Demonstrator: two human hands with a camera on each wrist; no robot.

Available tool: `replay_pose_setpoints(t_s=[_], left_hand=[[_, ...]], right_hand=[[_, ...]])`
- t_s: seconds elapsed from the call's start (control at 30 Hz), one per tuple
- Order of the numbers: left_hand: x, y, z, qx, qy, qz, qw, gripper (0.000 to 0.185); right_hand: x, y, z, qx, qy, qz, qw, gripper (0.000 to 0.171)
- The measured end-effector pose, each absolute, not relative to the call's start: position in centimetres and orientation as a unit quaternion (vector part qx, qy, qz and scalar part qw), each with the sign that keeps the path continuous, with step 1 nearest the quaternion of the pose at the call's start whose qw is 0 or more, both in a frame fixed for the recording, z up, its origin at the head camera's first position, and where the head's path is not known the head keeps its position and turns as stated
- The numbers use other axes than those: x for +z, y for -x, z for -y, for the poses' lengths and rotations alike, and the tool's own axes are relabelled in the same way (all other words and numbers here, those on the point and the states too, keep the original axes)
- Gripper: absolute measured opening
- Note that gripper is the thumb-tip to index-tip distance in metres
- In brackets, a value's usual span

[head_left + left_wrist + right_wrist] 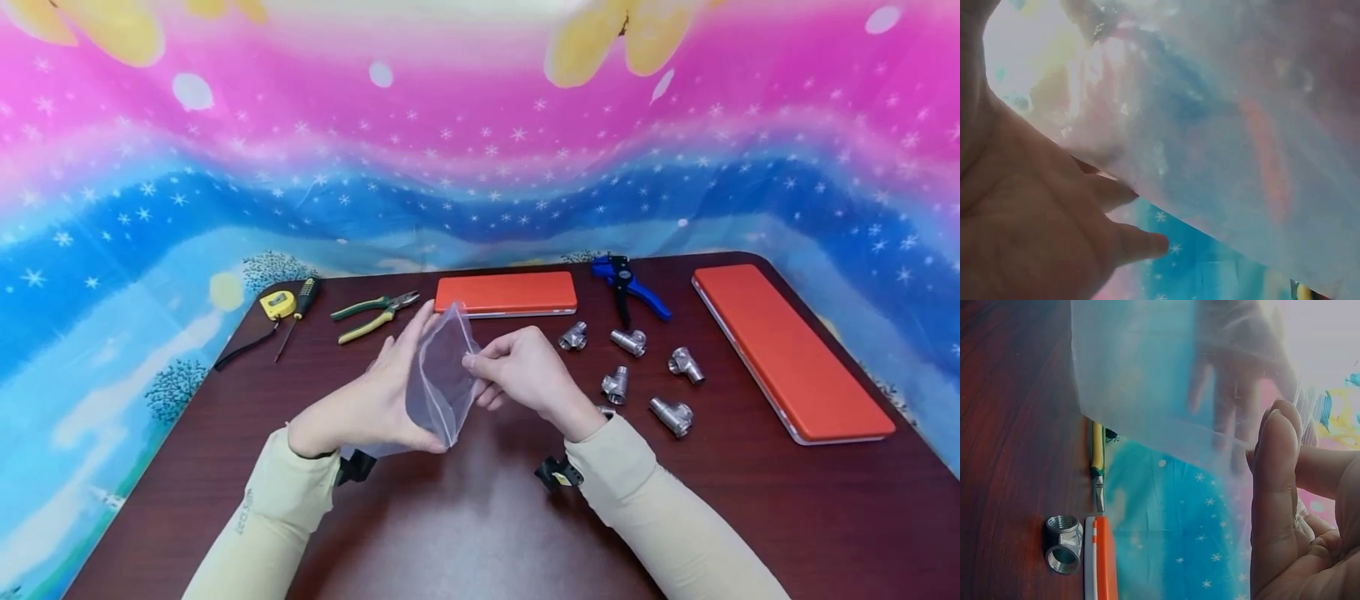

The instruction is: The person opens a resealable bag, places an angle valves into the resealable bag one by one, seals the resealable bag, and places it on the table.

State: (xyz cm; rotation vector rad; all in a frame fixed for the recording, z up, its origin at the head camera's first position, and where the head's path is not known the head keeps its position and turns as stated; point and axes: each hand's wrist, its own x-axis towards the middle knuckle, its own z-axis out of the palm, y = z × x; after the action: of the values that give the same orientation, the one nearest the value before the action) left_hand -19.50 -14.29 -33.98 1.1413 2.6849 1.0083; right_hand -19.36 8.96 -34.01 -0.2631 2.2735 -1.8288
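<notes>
A clear plastic zip bag (pixel 442 375) is held up between my two hands, its mouth spread apart and facing me. My left hand (pixel 367 400) cups the bag's left side, thumb along the lower corner and fingers straight and spread along the far side. In the left wrist view, the bag's film (pixel 1197 137) lies across the palm and two fingertips stick out past its edge. Thumb and forefinger of my right hand (pixel 525 371) pinch the bag's right edge. The right wrist view shows the left fingers (pixel 1232 406) through the film.
Several metal tee fittings (pixel 617 385) lie to the right. Orange-red flat cases (pixel 506 292) stand behind the bag and at far right (pixel 795 354). A blue wire stripper (pixel 630 287), pliers (pixel 375 315), a screwdriver (pixel 300 308) and a yellow tape measure (pixel 278 305) lie at the back.
</notes>
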Motion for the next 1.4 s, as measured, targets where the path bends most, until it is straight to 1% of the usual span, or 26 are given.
replay_pose_setpoints(t_s=[0.17,0.37,0.5,0.67,0.77,0.93,1.07,1.13,1.23,1.27,1.33,1.4], left_hand=[[-34.7,20.4,14.7,0.369,-0.377,-0.849,0.04,0.146],[-35.3,21.3,15.1,0.444,-0.366,-0.811,0.108,0.135],[-35.3,21.3,15.0,0.448,-0.373,-0.803,0.127,0.128],[-34.8,21.1,15.0,0.414,-0.364,-0.828,0.103,0.118],[-34.7,21.1,15.2,0.393,-0.356,-0.845,0.067,0.111],[-34.8,21.3,15.5,0.387,-0.359,-0.85,-0.007,0.101],[-34.7,21.4,15.6,0.405,-0.368,-0.836,-0.035,0.096],[-34.5,21.4,15.8,0.411,-0.371,-0.832,-0.036,0.096],[-34.0,21.4,16.1,0.419,-0.381,-0.823,-0.028,0.098],[-33.9,21.4,16.2,0.418,-0.384,-0.823,-0.022,0.099],[-33.8,21.3,16.3,0.42,-0.389,-0.82,-0.002,0.102],[-34.0,21.3,16.2,0.43,-0.388,-0.815,0.039,0.111]], right_hand=[[-33.7,19.3,-9.0,-0.61,0.1,-0.776,0.124,0.015],[-33.6,19.0,-9.2,-0.597,0.126,-0.776,0.16,0.014],[-33.5,18.8,-9.4,-0.594,0.141,-0.773,0.173,0.015],[-33.1,18.7,-9.8,-0.591,0.147,-0.774,0.173,0.017],[-32.9,18.6,-10.0,-0.577,0.145,-0.786,0.165,0.018],[-32.6,18.5,-10.3,-0.545,0.124,-0.818,0.137,0.018],[-32.4,18.6,-10.5,-0.51,0.12,-0.843,0.126,0.019],[-32.4,18.7,-10.7,-0.477,0.131,-0.861,0.118,0.018],[-32.5,19.0,-10.9,-0.431,0.156,-0.884,0.096,0.008],[-32.6,19.1,-10.9,-0.425,0.164,-0.886,0.088,0.007],[-32.7,19.2,-10.7,-0.429,0.176,-0.883,0.07,0.014],[-32.8,19.3,-10.4,-0.455,0.179,-0.87,0.059,0.017]])
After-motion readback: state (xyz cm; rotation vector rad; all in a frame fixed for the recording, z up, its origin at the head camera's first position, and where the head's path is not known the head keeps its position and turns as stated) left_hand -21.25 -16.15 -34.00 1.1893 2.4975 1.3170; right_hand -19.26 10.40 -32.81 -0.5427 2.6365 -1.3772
